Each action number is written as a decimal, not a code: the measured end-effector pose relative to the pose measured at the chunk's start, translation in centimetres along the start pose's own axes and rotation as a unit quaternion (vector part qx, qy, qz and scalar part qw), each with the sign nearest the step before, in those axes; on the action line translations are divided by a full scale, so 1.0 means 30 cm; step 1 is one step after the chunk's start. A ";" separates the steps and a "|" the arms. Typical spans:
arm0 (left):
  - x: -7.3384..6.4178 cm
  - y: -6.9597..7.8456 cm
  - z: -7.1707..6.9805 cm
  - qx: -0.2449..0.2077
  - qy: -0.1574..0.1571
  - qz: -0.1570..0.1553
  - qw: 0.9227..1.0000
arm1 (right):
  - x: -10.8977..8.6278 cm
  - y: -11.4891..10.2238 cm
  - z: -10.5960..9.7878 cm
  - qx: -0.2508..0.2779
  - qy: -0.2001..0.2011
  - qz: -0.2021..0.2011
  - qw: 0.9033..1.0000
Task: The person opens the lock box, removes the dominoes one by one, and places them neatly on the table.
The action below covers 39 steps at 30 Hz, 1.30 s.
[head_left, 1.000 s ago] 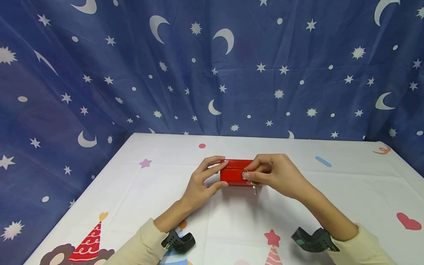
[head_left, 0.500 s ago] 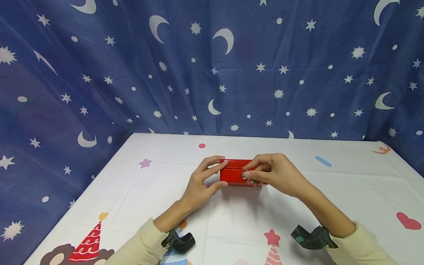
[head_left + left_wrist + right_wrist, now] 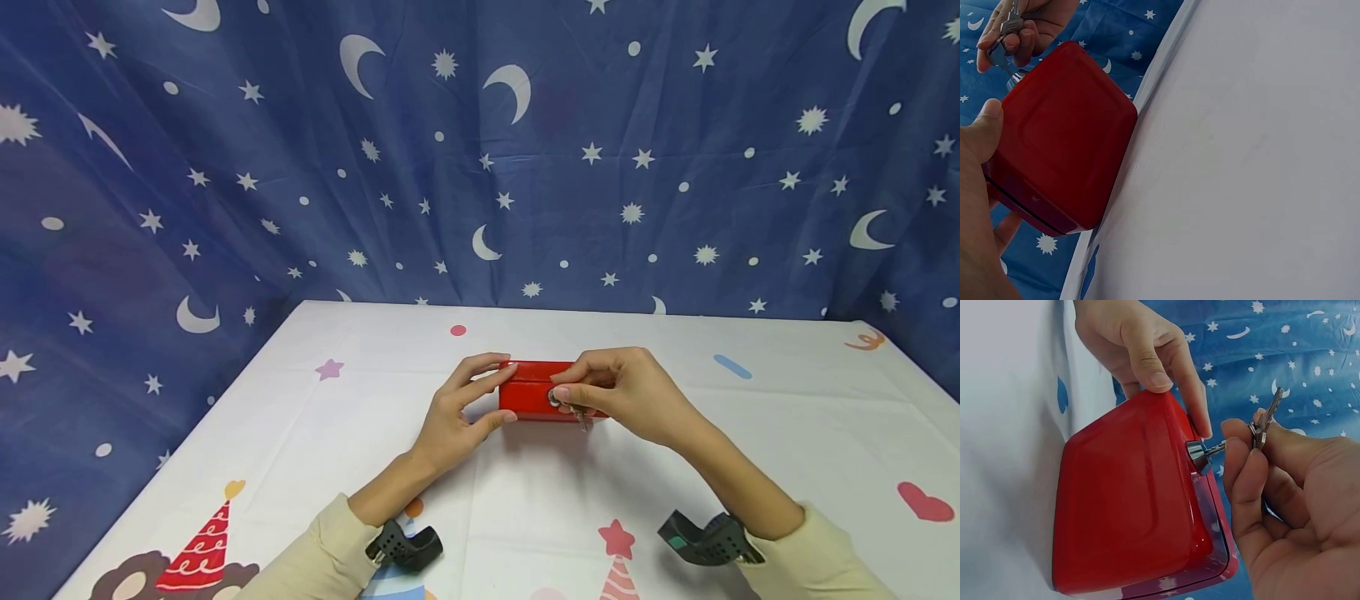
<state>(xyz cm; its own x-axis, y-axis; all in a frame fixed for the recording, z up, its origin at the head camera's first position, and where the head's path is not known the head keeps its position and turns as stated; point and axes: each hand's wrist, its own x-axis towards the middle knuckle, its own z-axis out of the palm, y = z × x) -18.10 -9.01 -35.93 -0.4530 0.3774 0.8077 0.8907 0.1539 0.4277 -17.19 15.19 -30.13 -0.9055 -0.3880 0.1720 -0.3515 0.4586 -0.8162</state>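
A small red cash box [image 3: 525,400] is held with its lock side toward me, in the middle of the head view. My left hand [image 3: 453,412] grips its left end, thumb on the near side and fingers over the top. With thumb and fingers, my right hand [image 3: 637,400] pinches a key [image 3: 1215,449] whose blade reaches the silver round lock [image 3: 1197,456]. How deep the blade sits I cannot tell. A second key [image 3: 1269,415] hangs from the same ring. The lid seam looks closed. Whether the box touches the table I cannot tell.
The white tabletop [image 3: 337,433] carries printed shapes, among them a party hat, stars and a heart. Behind it and at the left hangs a blue curtain [image 3: 450,183] with moons and stars. A dark strap [image 3: 405,546] sits on each wrist.
The hanging key has swung slightly to the right and up as the right fingers shifted a little at the lock. The left hand and the box have stayed in place.
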 end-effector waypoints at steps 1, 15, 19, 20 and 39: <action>0.000 0.000 0.000 0.000 0.000 -0.001 1.000 | 0.000 0.000 0.001 -0.001 0.002 0.000 1.000; -0.001 0.002 0.000 -0.007 0.001 -0.009 1.000 | -0.001 0.005 0.011 -0.008 0.009 -0.026 1.000; -0.002 0.002 0.000 0.000 0.001 -0.008 1.000 | 0.000 0.003 0.012 -0.012 0.011 -0.020 1.000; -0.002 0.000 0.001 0.001 0.001 -0.007 1.000 | 0.000 0.003 0.012 -0.014 0.011 -0.020 1.000; -0.001 0.005 0.001 -0.002 -0.001 -0.012 1.000 | 0.001 0.001 0.020 -0.017 0.022 -0.023 0.999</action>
<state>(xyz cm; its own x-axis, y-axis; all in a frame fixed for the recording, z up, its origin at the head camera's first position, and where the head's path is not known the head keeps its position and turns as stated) -17.95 -8.98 -35.90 -0.4745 0.3756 0.7961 0.8793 0.1602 0.4485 -17.07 14.71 -30.47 -0.8976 -0.3734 0.2341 -0.4004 0.4688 -0.7873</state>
